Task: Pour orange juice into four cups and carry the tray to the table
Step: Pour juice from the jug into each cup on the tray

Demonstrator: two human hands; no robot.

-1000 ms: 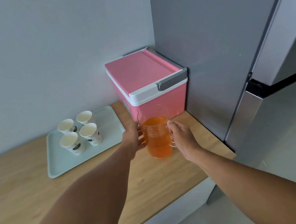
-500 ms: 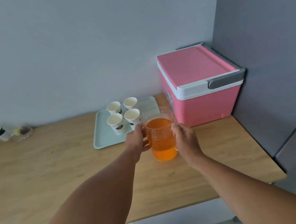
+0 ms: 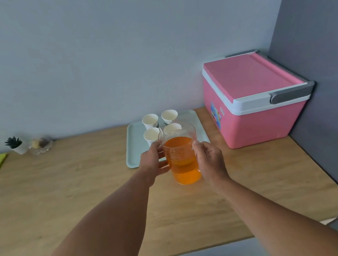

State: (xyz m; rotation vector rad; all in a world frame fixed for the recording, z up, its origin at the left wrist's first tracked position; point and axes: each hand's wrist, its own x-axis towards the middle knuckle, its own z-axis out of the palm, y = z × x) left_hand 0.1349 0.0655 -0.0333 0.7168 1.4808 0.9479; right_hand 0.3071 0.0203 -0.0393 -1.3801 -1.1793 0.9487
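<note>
Both hands, left hand (image 3: 155, 163) and right hand (image 3: 210, 161), grip the juice jug (image 3: 181, 154), now carried nearer the tray (image 3: 133, 150) of four cups (image 3: 150, 120), all unfilled. Pouring can begin.

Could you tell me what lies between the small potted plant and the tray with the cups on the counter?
In the head view, a glass dish sits right beside the potted plant; from there to the tray, only bare wooden counter shows.
</note>
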